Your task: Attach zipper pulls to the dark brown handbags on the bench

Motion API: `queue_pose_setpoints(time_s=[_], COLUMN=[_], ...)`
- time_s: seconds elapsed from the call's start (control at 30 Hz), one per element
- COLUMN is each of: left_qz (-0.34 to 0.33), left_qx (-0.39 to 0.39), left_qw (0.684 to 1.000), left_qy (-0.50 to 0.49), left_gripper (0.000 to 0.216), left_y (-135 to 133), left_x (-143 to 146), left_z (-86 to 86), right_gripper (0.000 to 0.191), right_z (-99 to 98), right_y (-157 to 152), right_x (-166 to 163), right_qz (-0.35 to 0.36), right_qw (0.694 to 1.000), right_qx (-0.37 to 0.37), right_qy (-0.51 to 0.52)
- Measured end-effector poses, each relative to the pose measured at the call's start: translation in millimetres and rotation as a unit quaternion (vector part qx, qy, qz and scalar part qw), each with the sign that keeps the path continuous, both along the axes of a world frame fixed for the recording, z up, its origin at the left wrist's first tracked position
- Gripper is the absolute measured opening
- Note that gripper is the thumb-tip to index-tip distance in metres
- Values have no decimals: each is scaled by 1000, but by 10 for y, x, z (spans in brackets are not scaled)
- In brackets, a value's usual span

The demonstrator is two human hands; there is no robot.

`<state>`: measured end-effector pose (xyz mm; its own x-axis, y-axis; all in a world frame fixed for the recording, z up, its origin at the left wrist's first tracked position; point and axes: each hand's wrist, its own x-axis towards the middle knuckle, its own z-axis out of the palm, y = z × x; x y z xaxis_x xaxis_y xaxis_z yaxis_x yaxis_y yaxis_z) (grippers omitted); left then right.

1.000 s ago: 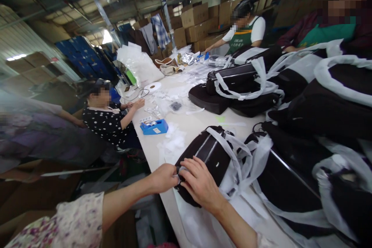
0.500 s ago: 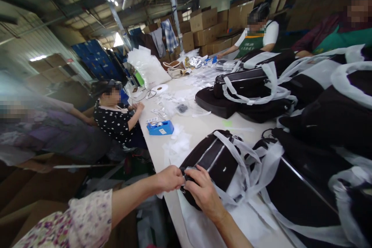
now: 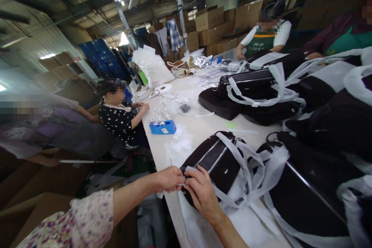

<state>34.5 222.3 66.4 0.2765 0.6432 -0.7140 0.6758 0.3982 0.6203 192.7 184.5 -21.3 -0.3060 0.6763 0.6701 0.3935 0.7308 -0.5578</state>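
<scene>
A black bag lies on the table in front of me, its handles wrapped in white tissue strips. At its near left end my left hand is closed in a pinch. A thin pale edge shows at those fingertips, too small to name. My right hand curls its fingers over the same end of the bag, close beside the left. A bit of pale wrapping shows by its fingertips. What lies between the two hands is mostly hidden.
More black bags with wrapped handles are piled to the right. A blue tape dispenser stands near the table's left edge, with white scraps beside it. Co-workers are at the left and far sides. Cardboard boxes stand low on the left.
The view has turned slightly left, so the scene sits further right. Both hands stay at the bag's end. The far co-worker's arm has drawn in toward the body.
</scene>
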Motion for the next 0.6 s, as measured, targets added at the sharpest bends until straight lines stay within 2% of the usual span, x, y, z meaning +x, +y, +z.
queue_pose_setpoints(time_s=[0.2, 0.47, 0.6], left_qz=[-3, 15, 51], left_qx=[7, 86, 83], left_qw=[1000, 995, 993], left_qy=[-19, -46, -65], left_gripper=[28, 30, 31], left_y=[-4, -166, -251], left_x=[-6, -67, -77], left_z=[-73, -111, -193], right_gripper=[15, 15, 16], right_z=[1, 70, 201], right_y=[14, 146, 170], right_x=[33, 30, 133], right_qz=[31, 42, 106], right_qw=[999, 990, 979], right_qx=[-37, -133, -173], right_qy=[16, 24, -13])
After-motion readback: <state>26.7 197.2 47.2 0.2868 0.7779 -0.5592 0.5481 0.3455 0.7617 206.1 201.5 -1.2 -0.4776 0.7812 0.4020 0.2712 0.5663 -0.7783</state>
